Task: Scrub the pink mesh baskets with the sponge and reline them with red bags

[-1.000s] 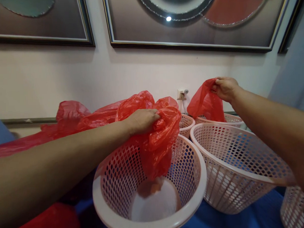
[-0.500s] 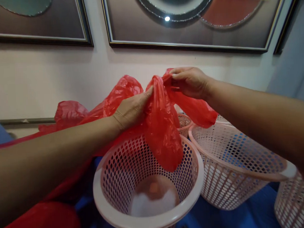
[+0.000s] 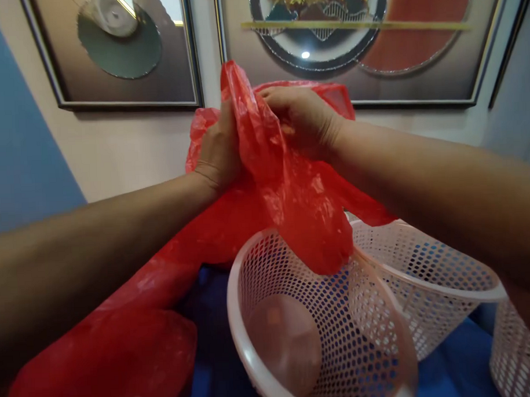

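Both hands hold up a thin red plastic bag (image 3: 309, 214), bunched between them in the middle of the view. My left hand (image 3: 222, 145) is closed on its gathered edge, the fingers partly hidden behind the plastic. Just to the right, my right hand (image 3: 303, 119) pinches another part of the bag; its fingertips are partly covered. One fold hangs down over the far rim of a pale pink perforated plastic basket (image 3: 279, 348), whose inside shows its bare bottom. More red plastic trails from the left hand toward the lower left.
A second perforated basket (image 3: 442, 285) stands right of the first, and part of another basket (image 3: 520, 346) shows at the right edge. Blue cloth (image 3: 213, 345) lies beneath. Behind is a wall with framed pictures (image 3: 417, 89). A red plastic heap (image 3: 118, 360) lies lower left.
Both hands have risen with the red bag, and the right hand has come closer to the left. The view has shifted, so the near basket appears further right and tilted.
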`<state>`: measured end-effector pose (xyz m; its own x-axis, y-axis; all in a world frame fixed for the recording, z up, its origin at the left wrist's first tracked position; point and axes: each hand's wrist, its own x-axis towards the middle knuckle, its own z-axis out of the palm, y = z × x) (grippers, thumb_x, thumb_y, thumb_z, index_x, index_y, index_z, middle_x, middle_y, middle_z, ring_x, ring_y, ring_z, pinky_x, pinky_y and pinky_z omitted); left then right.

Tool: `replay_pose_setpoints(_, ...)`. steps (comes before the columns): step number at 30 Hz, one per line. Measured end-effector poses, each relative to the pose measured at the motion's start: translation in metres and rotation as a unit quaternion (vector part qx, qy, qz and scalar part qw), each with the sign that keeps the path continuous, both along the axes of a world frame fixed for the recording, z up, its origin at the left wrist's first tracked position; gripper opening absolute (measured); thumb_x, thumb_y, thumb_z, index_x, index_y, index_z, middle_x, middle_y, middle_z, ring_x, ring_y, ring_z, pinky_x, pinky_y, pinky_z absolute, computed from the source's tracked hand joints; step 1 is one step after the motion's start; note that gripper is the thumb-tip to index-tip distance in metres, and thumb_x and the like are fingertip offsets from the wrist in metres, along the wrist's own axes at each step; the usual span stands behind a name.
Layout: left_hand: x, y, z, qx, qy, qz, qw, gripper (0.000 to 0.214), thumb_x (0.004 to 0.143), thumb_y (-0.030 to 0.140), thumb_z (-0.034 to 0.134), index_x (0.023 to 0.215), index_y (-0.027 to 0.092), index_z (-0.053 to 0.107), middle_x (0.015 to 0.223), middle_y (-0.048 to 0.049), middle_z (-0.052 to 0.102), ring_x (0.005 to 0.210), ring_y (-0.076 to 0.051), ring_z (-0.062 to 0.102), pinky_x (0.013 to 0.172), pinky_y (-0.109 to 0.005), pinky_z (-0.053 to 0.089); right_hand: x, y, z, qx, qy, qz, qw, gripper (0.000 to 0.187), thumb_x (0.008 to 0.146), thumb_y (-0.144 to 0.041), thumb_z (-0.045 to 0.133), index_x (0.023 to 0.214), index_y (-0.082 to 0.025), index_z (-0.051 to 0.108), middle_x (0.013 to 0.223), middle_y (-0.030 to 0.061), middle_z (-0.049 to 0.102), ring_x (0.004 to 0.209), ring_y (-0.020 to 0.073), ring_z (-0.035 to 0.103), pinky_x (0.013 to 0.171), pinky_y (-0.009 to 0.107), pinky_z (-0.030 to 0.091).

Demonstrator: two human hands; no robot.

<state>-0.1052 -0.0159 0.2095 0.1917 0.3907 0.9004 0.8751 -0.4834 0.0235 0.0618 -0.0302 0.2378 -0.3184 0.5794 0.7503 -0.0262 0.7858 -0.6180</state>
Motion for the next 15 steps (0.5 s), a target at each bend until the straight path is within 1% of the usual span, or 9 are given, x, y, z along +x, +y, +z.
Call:
replay_pose_setpoints(3,-0.010,-0.004,0.016,-0.009,0.014,0.060,0.998,0.023,0.102,0.038,0.049,0.112,0.020,0.058,0.110,-0.0002,0.068,0.097,-0.016,0.053,0.091,-0.032,0.045,-0.008,0.009,0.009,0.041,-0.020,-0.045,0.998,0.008,0.090,-0.012,0.058,0.088,-0.020,0.060,0.093,-0.0002,0.067,0.104,0.0200,0.068,0.106,0.040,0.052)
replay_pose_setpoints(5,-0.017,-0.004,0.019,-0.013,0.026,0.086,0.996,0.023,0.103,0.037,0.045,0.107,0.019,0.059,0.112,0.0002,0.067,0.095,-0.014,0.051,0.091,-0.030,0.043,-0.012,0.010,0.003,0.082,0.008,-0.107,0.991,0.010,0.090,-0.012,0.059,0.095,-0.020,0.061,0.108,0.0044,0.067,0.121,0.0237,0.062,0.116,0.045,0.044)
replay_pose_setpoints(6,-0.020,-0.003,0.018,-0.020,0.029,0.096,0.995,0.025,0.104,0.038,0.045,0.107,0.018,0.059,0.112,0.0005,0.066,0.095,-0.013,0.050,0.090,-0.029,0.042,-0.012,0.005,-0.006,0.112,0.016,-0.138,0.984,0.014,0.090,-0.014,0.060,0.101,-0.021,0.062,0.118,0.0062,0.065,0.131,0.0259,0.056,0.121,0.048,0.038)
replay_pose_setpoints(8,-0.028,0.002,0.014,-0.033,0.019,0.118,0.992,0.028,0.105,0.040,0.043,0.111,0.017,0.058,0.111,0.0013,0.065,0.093,-0.012,0.049,0.086,-0.028,0.040,-0.011,-0.017,-0.040,0.204,0.006,-0.192,0.960,0.028,0.092,-0.023,0.062,0.119,-0.027,0.060,0.140,0.0071,0.057,0.148,0.0281,0.040,0.126,0.052,0.030)
replay_pose_setpoints(10,-0.036,0.008,0.010,-0.047,-0.006,0.139,0.989,0.031,0.106,0.042,0.040,0.112,0.017,0.057,0.106,0.0026,0.063,0.090,-0.011,0.048,0.081,-0.028,0.038,-0.006,-0.052,-0.091,0.301,-0.076,-0.187,0.932,0.041,0.094,-0.036,0.062,0.134,-0.028,0.053,0.158,0.0100,0.042,0.153,0.0285,0.033,0.127,0.052,0.030)
replay_pose_setpoints(11,-0.040,0.012,0.009,-0.050,-0.017,0.142,0.988,0.032,0.107,0.044,0.039,0.112,0.017,0.056,0.105,0.0035,0.062,0.089,-0.011,0.048,0.079,-0.028,0.036,-0.003,-0.070,-0.119,0.327,-0.145,-0.152,0.921,0.053,0.093,-0.046,0.065,0.141,-0.027,0.049,0.160,0.0122,0.041,0.153,0.0301,0.034,0.125,0.054,0.033)
replay_pose_setpoints(12,-0.044,0.016,0.009,-0.051,-0.028,0.141,0.988,0.034,0.107,0.047,0.039,0.112,0.018,0.056,0.104,0.0044,0.062,0.088,-0.010,0.047,0.078,-0.028,0.035,0.001,-0.087,-0.148,0.325,-0.207,-0.127,0.914,0.066,0.090,-0.056,0.067,0.146,-0.026,0.046,0.159,0.0140,0.045,0.149,0.0327,0.040,0.122,0.056,0.038)
replay_pose_setpoints(14,-0.054,0.024,0.011,-0.041,-0.067,0.136,0.988,0.037,0.105,0.053,0.042,0.110,0.020,0.057,0.102,0.0062,0.062,0.087,-0.011,0.046,0.076,-0.028,0.035,0.007,-0.113,-0.196,0.277,-0.335,-0.091,0.896,0.088,0.080,-0.069,0.074,0.149,-0.024,0.045,0.147,0.0168,0.058,0.132,0.0370,0.058,0.106,0.055,0.053)
replay_pose_setpoints(15,-0.060,0.028,0.014,-0.025,-0.098,0.132,0.986,0.037,0.104,0.054,0.044,0.110,0.020,0.057,0.101,0.0065,0.062,0.087,-0.011,0.045,0.076,-0.028,0.035,0.009,-0.120,-0.212,0.240,-0.390,-0.080,0.885,0.089,0.077,-0.067,0.077,0.148,-0.023,0.047,0.139,0.0161,0.064,0.119,0.0360,0.067,0.094,0.051,0.059)
